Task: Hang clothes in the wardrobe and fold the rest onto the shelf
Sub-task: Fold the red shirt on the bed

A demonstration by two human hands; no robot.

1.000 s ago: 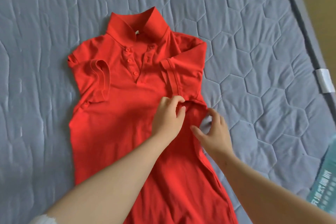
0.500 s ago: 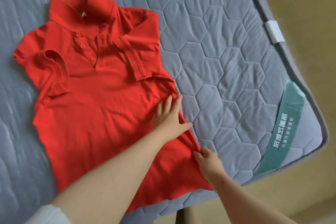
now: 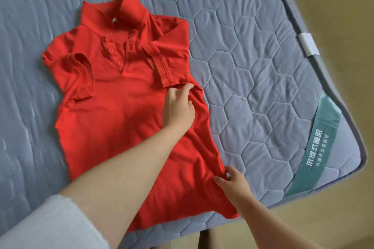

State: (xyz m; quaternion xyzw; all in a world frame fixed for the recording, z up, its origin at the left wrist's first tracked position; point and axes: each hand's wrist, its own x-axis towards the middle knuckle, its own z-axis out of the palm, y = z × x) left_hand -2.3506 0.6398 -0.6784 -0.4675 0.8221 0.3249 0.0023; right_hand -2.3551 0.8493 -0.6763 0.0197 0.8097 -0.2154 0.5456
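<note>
On bed (image 3: 253, 66): red polo shirt (image 3: 125, 107), front up, sleeves folded in. L hand (image 3: 179, 109) on shirt below sleeve hem, prob. pinching fold. R hand (image 3: 232, 183) pinches side edge nr bottom hem.

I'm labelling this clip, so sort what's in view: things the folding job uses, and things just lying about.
In the job: red polo shirt, sleeves folded in; left hand, pinching cloth below a sleeve; right hand, pinching the side edge near the hem.
Just there: mattress under the shirt; teal label band at its corner; white tab on its edge.
</note>
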